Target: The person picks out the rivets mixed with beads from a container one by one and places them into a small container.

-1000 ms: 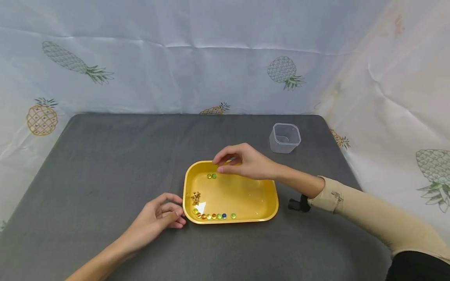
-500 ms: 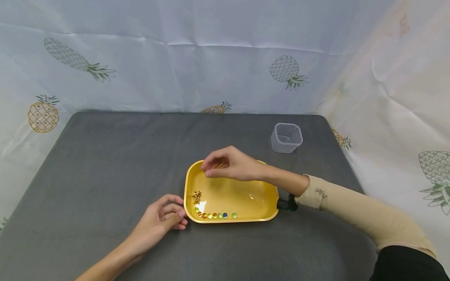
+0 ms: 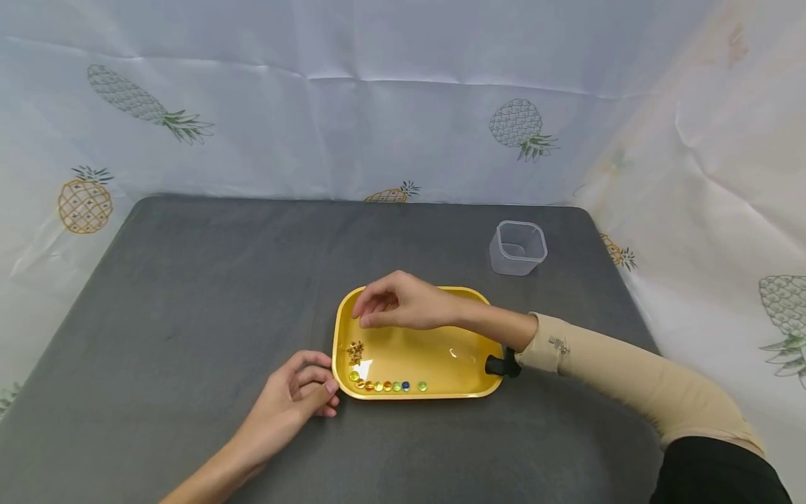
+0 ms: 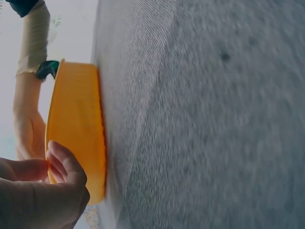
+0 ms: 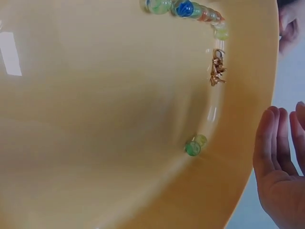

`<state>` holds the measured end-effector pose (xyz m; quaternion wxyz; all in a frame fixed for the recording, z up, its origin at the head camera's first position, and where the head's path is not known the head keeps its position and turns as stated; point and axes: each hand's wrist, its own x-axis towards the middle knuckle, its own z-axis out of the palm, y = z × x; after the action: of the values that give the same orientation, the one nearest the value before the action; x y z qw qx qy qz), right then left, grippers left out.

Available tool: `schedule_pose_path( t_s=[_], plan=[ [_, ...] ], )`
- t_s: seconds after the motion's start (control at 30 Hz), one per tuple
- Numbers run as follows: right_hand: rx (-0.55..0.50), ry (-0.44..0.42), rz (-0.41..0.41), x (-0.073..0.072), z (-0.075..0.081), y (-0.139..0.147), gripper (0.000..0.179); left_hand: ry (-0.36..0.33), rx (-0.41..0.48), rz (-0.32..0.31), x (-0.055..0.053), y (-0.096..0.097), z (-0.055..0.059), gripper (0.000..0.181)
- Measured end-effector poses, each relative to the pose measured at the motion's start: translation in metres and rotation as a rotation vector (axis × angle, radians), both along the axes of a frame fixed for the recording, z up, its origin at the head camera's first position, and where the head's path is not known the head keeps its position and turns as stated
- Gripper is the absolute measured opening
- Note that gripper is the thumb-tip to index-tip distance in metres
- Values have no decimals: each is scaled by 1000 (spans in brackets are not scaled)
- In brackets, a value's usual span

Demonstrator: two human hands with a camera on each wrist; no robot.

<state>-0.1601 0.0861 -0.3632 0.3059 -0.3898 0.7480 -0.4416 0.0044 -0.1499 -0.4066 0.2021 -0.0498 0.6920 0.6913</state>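
Note:
A shallow yellow tray (image 3: 422, 357) rests on the grey table. My left hand (image 3: 296, 392) is at its front left corner, thumb and fingers pinching the rim, as the left wrist view shows. Over the tray's far left part hovers my right hand (image 3: 403, 301), fingers bent loosely, with nothing seen between them. Several glass marbles (image 3: 387, 386) line the front wall, among them a blue marble (image 5: 183, 8). Small gold-coloured pieces (image 3: 355, 352) lie in a heap by the left wall. Two green marbles (image 5: 194, 146) sit in the far left corner, hidden in the head view behind my right hand.
A clear plastic container (image 3: 518, 248) stands at the table's back right. White cloth with printed pineapples (image 3: 516, 122) hangs behind and beside the table. A black strap clip (image 3: 502, 364) on the right wrist hangs over the tray's right end.
My right hand has moved left and slightly toward the front over the tray, covering the two green marbles in the head view. The left hand stays at the corner.

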Motion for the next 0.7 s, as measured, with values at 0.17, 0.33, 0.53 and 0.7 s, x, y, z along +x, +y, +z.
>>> schedule_pose_path(
  t_s=[0.17, 0.33, 0.53, 0.7],
  plan=[
    [28, 11, 39, 1, -2, -5, 22, -16, -4, 30, 3, 4, 0, 44],
    [50, 14, 53, 1, -6, -9, 20, 16, -4, 28, 6, 9, -1, 45],
    [81, -11, 69, 2, -11, -14, 18, 29, -10, 72, 10, 14, -2, 43],
    [100, -29, 86, 3, -14, -17, 17, 51, -21, 100, 12, 17, -3, 42]
  ],
)
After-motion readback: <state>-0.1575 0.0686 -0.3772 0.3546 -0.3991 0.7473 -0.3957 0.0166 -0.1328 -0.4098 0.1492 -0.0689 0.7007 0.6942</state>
